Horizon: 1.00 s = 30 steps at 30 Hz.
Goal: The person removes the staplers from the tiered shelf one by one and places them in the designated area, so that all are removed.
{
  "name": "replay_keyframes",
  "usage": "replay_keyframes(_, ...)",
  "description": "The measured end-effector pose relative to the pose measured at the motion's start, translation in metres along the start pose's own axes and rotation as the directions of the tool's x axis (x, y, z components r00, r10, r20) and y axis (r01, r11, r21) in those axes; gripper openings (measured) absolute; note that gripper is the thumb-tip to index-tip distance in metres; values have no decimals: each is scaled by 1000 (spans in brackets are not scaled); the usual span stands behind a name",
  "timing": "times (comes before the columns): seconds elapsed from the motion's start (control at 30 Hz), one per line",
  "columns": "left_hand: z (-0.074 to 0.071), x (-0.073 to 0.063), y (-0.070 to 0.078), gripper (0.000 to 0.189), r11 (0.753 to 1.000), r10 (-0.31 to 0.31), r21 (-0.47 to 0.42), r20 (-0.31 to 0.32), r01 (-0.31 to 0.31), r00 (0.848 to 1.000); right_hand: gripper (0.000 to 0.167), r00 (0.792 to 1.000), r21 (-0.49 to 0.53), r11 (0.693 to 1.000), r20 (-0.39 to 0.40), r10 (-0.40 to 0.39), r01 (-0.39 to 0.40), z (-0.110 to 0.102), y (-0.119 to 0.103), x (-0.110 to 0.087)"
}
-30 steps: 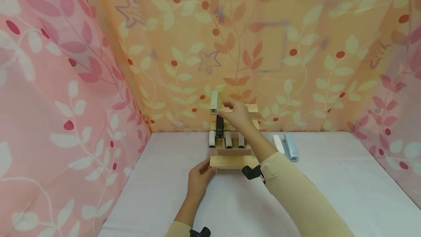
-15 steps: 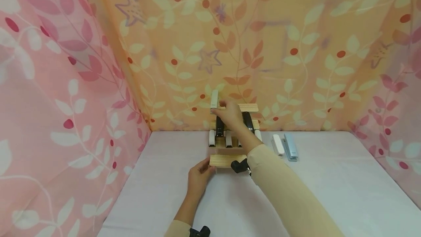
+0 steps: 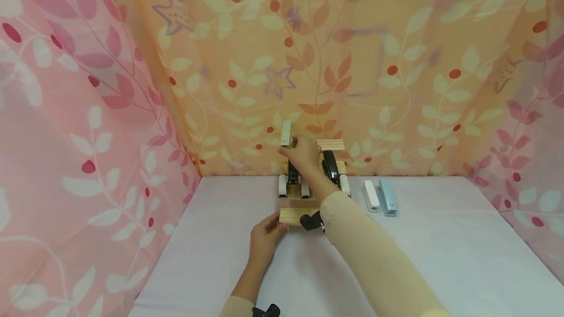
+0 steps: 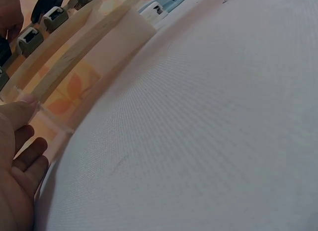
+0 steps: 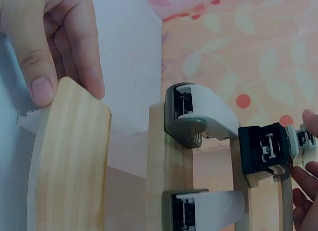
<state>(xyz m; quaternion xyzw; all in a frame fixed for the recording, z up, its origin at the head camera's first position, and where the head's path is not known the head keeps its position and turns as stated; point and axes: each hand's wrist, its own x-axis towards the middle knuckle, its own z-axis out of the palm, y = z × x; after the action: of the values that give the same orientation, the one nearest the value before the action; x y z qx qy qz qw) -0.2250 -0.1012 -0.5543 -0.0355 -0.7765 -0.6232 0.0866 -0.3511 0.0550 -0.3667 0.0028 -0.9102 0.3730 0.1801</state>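
A tiered wooden rack (image 3: 291, 215) holds several staplers. My left hand (image 3: 264, 243) pinches the left end of its lowest board, thumb on one face and a finger on the other. On the top tier a pale grey-green stapler (image 3: 286, 132) stands upright at the left end; my right hand (image 3: 304, 153) has thumb and fingers on either side of its lower end. Below sit a black stapler (image 3: 330, 165) and a second one partly behind the right hand. Small white staplers (image 5: 211, 109) line the tier under those.
To the right of the rack, a white stapler (image 3: 371, 196) and a light blue stapler (image 3: 387, 198) lie on the white tablecloth (image 3: 211, 238). Patterned curtains (image 3: 246, 53) close off the back and sides, with the rack near the back one.
My right hand has moved slightly left and closed in on the upright stapler, uncovering the right-hand black stapler and a white one. The left hand keeps its place on the board.
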Motion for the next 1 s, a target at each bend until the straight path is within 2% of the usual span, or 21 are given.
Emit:
replay_keyframes(0.53,0,-2,-4,46,1000,1,-28,17,0,1000,47,991,-37,997,-125,57,-62,19,-5,1)
replay_keyframes(0.77,-1,0,-3,46,999,5,-42,21,-4,1000,48,988,-17,996,-129,84,-86,16,-6,2)
replay_keyframes(1.0,1,0,-3,46,999,28,-32,7,-28,1000,38,985,-23,995,-145,92,-97,8,-3,2)
